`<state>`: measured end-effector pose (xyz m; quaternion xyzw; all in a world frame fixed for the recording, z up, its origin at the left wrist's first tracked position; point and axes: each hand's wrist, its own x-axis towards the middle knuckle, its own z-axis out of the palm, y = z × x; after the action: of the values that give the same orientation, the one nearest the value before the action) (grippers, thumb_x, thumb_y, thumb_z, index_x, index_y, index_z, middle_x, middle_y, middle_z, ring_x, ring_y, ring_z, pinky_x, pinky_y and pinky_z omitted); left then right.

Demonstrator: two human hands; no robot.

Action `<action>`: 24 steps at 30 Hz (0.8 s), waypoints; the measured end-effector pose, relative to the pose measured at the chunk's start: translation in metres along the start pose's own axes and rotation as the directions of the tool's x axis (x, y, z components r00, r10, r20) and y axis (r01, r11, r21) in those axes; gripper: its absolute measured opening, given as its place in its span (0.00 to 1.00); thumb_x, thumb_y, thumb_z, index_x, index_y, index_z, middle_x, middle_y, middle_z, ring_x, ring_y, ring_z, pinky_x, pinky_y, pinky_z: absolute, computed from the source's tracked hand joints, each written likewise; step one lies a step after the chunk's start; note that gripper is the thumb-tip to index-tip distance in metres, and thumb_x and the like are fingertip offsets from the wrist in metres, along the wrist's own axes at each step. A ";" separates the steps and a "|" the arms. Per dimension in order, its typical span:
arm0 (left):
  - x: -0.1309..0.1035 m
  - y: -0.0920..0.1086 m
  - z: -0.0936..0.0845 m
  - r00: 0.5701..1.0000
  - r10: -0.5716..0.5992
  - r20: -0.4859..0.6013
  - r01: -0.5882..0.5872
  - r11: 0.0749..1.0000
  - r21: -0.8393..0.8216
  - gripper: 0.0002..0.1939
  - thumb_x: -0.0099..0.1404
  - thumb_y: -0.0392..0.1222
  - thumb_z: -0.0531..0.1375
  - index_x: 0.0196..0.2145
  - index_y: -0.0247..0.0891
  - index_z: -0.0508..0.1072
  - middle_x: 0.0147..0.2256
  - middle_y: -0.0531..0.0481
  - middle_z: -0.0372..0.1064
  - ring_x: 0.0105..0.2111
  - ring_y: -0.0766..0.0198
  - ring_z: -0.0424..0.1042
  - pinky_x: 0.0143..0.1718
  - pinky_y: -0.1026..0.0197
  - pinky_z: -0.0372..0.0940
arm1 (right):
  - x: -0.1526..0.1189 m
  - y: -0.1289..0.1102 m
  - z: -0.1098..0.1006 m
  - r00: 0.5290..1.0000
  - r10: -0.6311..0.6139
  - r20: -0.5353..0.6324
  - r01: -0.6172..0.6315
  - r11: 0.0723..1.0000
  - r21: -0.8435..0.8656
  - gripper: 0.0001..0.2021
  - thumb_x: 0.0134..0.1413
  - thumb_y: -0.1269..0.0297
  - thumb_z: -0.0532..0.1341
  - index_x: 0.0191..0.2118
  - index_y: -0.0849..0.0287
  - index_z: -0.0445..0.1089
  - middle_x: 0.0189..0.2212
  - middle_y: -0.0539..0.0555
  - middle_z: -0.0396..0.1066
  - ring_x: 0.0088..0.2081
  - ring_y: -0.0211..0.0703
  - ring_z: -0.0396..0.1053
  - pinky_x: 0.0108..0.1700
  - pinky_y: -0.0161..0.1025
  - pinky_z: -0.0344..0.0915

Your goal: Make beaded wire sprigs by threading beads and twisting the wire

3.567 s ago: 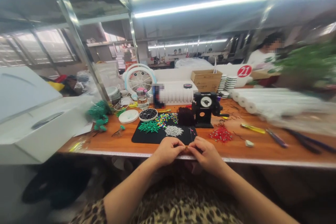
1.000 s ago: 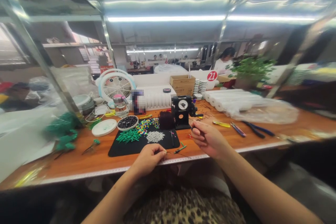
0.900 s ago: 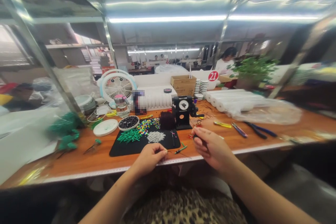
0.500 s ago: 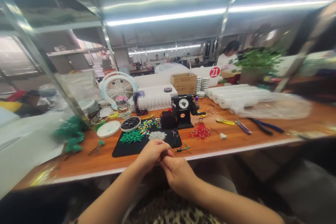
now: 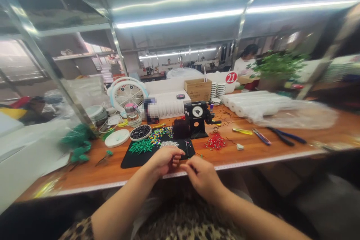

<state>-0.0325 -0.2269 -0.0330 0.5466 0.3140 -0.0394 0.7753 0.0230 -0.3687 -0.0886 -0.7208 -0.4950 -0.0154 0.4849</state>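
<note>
My left hand is over the front edge of the black mat, thumb and forefinger pinched together. A little to its right, my right hand is closed in a pinch above the table's front edge, a small gap away. Whatever is between the fingers of either hand is too small to make out. On the mat beyond the hands lie silver-white beads, green sticks, mixed coloured beads and a dark bundle of threads. Past my right hand is a pile of red pieces.
A black hand-cranked machine with a dial stands behind the mat. A dish of black beads, white lid, fan and jar are left. Pliers, cutter and white rolls lie right.
My hands were together half a second ago and have moved apart, the right one to the right. The small green-and-dark piece near the table edge is now mostly hidden behind my right hand.
</note>
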 end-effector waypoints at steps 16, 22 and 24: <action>0.010 -0.008 -0.015 0.992 0.019 0.121 -0.024 0.999 0.046 0.17 0.44 0.38 0.65 0.23 0.34 0.58 0.16 0.61 0.45 0.15 0.78 0.43 0.19 0.68 0.35 | 0.031 0.038 -0.010 0.998 0.068 0.015 -0.069 0.983 0.171 0.05 0.52 0.71 0.59 0.28 0.59 0.70 0.27 0.52 0.64 0.30 0.45 0.64 0.34 0.38 0.59; 0.009 -0.010 -0.011 0.994 0.049 0.101 -0.056 0.996 0.070 0.14 0.43 0.39 0.64 0.24 0.33 0.63 0.15 0.61 0.47 0.15 0.77 0.43 0.19 0.68 0.35 | 0.030 0.036 -0.005 0.996 0.083 0.022 -0.086 0.973 0.213 0.07 0.56 0.67 0.52 0.29 0.58 0.63 0.23 0.50 0.65 0.26 0.44 0.63 0.29 0.37 0.56; 0.008 -0.010 -0.010 0.994 0.057 0.094 -0.064 0.995 0.073 0.14 0.43 0.39 0.64 0.24 0.32 0.63 0.15 0.60 0.48 0.15 0.77 0.45 0.19 0.68 0.36 | 0.030 0.037 -0.004 0.997 0.082 0.015 -0.083 0.973 0.215 0.08 0.56 0.65 0.52 0.29 0.59 0.63 0.24 0.51 0.65 0.27 0.45 0.63 0.30 0.37 0.56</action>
<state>-0.0347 -0.2197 -0.0477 0.5826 0.2597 -0.0528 0.7683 0.0665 -0.3522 -0.0968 -0.6840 -0.4647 0.0608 0.5590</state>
